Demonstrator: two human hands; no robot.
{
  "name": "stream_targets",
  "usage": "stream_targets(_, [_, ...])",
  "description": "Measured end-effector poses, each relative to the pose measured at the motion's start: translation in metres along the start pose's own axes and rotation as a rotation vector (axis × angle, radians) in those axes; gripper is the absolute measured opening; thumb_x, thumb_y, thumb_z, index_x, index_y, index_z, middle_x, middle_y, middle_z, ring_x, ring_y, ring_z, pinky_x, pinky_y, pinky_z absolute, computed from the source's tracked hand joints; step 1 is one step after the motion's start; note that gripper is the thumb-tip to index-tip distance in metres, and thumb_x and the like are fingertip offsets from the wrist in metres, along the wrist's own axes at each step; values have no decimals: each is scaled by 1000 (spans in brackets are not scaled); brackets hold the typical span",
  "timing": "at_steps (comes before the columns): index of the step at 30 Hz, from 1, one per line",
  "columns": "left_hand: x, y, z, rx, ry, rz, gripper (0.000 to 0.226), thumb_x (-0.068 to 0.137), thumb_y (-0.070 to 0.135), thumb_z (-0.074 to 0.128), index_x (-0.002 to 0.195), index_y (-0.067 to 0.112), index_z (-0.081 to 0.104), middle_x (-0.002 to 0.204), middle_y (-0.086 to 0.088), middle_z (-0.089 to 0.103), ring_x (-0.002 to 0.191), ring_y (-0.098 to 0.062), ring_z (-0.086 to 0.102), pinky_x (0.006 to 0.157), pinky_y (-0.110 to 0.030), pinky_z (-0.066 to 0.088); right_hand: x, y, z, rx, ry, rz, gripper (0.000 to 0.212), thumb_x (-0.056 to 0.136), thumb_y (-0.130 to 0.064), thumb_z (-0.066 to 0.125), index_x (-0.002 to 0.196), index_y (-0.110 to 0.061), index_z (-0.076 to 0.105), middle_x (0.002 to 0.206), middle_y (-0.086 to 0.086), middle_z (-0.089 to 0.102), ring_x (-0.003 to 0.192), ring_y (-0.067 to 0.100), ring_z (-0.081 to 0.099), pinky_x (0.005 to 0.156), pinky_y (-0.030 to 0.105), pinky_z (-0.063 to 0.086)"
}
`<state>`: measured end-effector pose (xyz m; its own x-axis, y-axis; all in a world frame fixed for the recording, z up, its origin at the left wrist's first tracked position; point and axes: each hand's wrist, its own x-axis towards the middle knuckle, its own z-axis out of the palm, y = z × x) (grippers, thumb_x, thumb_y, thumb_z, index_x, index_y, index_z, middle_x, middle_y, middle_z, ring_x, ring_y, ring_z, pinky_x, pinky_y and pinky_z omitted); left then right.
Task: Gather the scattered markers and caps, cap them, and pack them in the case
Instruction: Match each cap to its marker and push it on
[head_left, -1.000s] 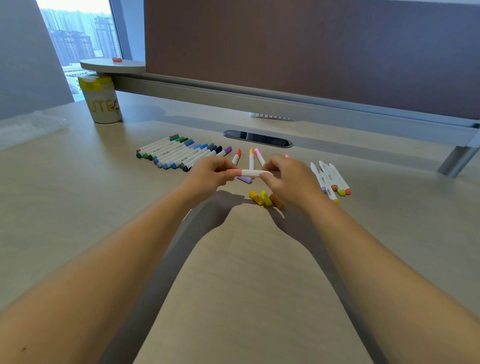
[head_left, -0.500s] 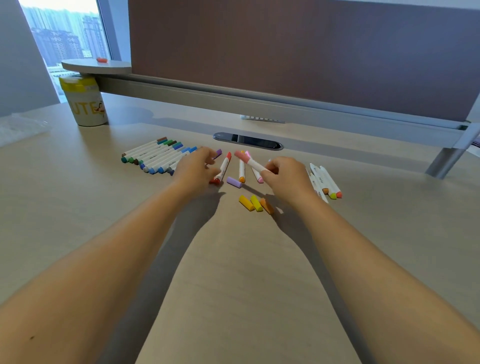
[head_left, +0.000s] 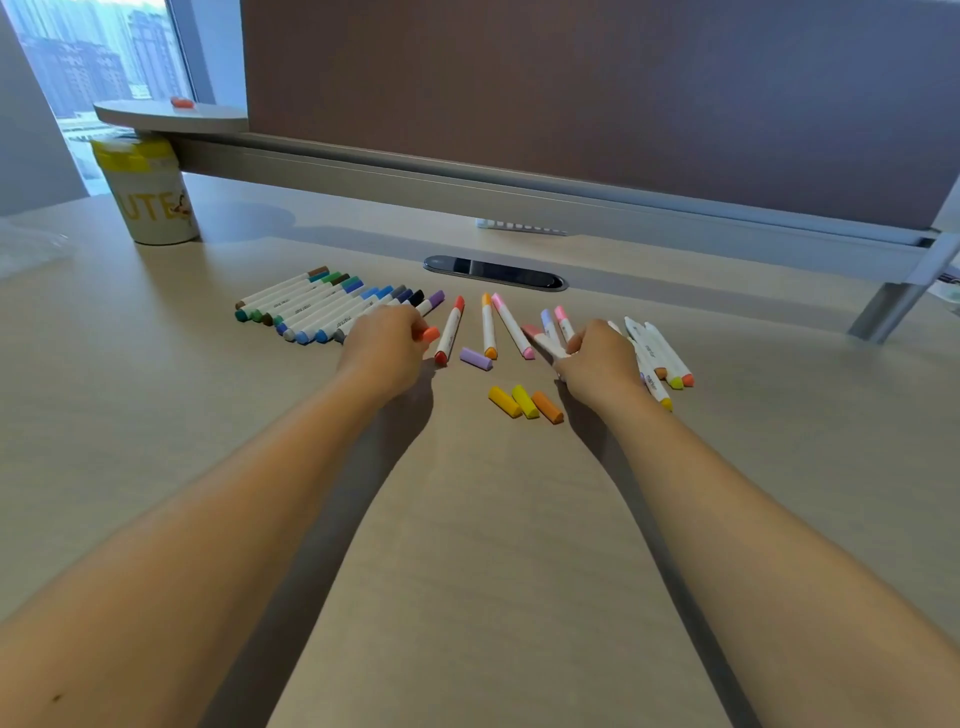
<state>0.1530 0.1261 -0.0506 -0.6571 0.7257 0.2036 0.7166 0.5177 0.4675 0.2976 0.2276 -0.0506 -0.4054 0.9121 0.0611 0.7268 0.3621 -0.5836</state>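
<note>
On the pale desk (head_left: 467, 519), the left hand (head_left: 384, 348) pinched an orange cap (head_left: 430, 334) beside the capped row (head_left: 332, 312), the right hand (head_left: 597, 358) gripped a pink-tipped marker (head_left: 543, 340); light, stiff, probably slick barrels, best held mid-shaft.

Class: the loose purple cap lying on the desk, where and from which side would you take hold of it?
Pinch the purple cap across its two long sides, coming straight down from above. It lies flat, apart from the red marker and touching the orange marker only at its right end, so fingers likely fit along both long sides.
</note>
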Motion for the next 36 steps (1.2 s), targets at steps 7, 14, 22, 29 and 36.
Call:
stream_targets(7, [-18, 30, -1, -366, -87, 68, 30, 93, 18, 50, 118, 2, 57, 114, -14, 62, 88, -12, 48, 77, -19, 40, -13, 11, -23, 49, 28, -35, 25, 92, -10, 49, 103, 3, 66, 100, 17, 66, 87, 25, 55, 76, 35, 43])
stream_targets(14, [-13, 77, 23, -439, -166, 114, 28, 94, 20, 49, 116, 5, 58, 115, -12, 61, 92, -14, 50, 85, -27, 41, 9, 59, -57, 2, 177, 87, 20, 90, -4, 43, 79, -4, 60, 73, 12, 60, 77, 31, 55, 52, 27, 36])
stream_targets(22, [8, 113, 48, -398, -182, 170, 31, 94, 22, 49, 121, 9, 56, 122, -8, 59, 95, -10, 46, 85, -23, 36, 52, 89, -53, -27, 122, 225, 40, 94, -20, 48, 56, -11, 36, 59, 2, 39, 54, 19, 39, 44, 26, 23])
stream_targets(29, [13, 114, 55, -392, -146, 145, 30, 94, 22, 50, 121, 10, 56, 122, -7, 59, 94, -10, 46, 85, -22, 37, 65, 91, -48, -4, 142, 241, 38, 90, -19, 55, 59, -12, 35, 59, 1, 40, 51, 14, 38, 44, 27, 25])
stream_targets(36, [5, 103, 44, -407, -132, 101, 31, 94, 21, 48, 121, 8, 55, 122, -9, 59, 94, -11, 45, 85, -21, 37, 51, 81, -52, 47, 223, 102, 22, 94, -14, 48, 106, -3, 63, 97, 10, 63, 83, 24, 57, 65, 26, 41])
